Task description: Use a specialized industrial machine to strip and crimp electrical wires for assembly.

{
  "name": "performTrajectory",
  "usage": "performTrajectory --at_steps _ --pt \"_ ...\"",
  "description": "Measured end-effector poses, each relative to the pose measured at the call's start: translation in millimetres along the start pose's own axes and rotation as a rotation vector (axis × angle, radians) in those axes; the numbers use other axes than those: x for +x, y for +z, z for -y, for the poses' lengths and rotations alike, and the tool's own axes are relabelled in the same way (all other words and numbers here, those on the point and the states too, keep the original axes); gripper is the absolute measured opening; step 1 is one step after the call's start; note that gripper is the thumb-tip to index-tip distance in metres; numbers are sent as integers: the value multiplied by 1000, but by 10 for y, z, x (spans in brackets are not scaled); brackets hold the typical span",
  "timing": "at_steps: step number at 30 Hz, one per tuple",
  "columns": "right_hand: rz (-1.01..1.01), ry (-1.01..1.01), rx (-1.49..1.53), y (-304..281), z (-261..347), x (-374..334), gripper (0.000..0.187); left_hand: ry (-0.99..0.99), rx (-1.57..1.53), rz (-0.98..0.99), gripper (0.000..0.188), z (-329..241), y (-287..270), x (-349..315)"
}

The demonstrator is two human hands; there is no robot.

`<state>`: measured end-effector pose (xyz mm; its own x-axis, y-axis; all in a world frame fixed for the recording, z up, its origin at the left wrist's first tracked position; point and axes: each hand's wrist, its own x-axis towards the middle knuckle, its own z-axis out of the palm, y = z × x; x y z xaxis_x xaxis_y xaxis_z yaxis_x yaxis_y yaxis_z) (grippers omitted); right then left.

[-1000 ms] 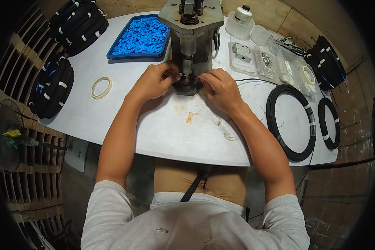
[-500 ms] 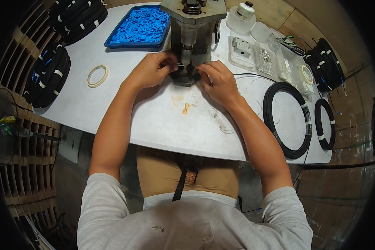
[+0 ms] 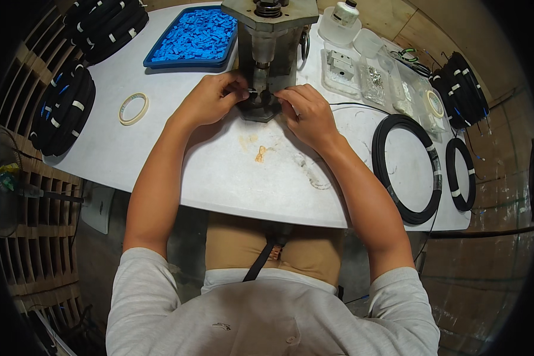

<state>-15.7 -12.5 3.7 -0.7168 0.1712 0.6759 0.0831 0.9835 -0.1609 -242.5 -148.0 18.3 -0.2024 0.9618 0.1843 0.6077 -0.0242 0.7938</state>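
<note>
A metal bench press (image 3: 273, 38) stands at the far middle of the table, and both hands are at its lower die (image 3: 261, 110). My left hand (image 3: 210, 99) is on the left side of the die, thumb and fingers pinched on a small shiny metal piece (image 3: 252, 91), too small to name exactly. On the right side, my right hand (image 3: 310, 115) has thumb and forefinger pinched at the die. A thin black cable (image 3: 353, 105) comes out from behind this hand; the part within the fingers is hidden.
A blue tray (image 3: 150, 63) of small blue plastic parts stands left of the press, with a tape roll (image 3: 122, 111) nearer. Black cable coils (image 3: 381, 172) lie right; more bundles (image 3: 77, 124) sit left. Clear plastic boxes (image 3: 362, 95) of metal parts and a white bottle (image 3: 345, 13) are back right.
The whole view has shifted slightly, so table and press sit a little further left. Both hands keep their pinch at the die, with little visible movement.
</note>
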Motion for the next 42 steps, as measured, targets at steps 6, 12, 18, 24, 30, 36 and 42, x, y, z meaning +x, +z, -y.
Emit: performTrajectory --at_steps 6,12,18,24,30,36,42 --pt "-26 -9 1 27 -17 10 25 -20 -1 19 16 16 -20 11" --pt "-29 -13 -2 21 -22 5 25 -13 24 -7 16 20 -1 14" --pt "-20 -5 6 34 -21 6 26 -16 0 7 15 51 -9 24" --pt "-9 -7 -8 13 -8 0 26 -16 -15 3 14 44 -6 13" --pt "9 12 2 4 -6 -3 28 -5 -6 2 14 82 1 19" --pt "14 13 -9 -6 -10 -6 29 -16 1 -3 13 47 14 27" --pt "2 22 3 25 20 0 28 16 16 -23 16 73 15 8"
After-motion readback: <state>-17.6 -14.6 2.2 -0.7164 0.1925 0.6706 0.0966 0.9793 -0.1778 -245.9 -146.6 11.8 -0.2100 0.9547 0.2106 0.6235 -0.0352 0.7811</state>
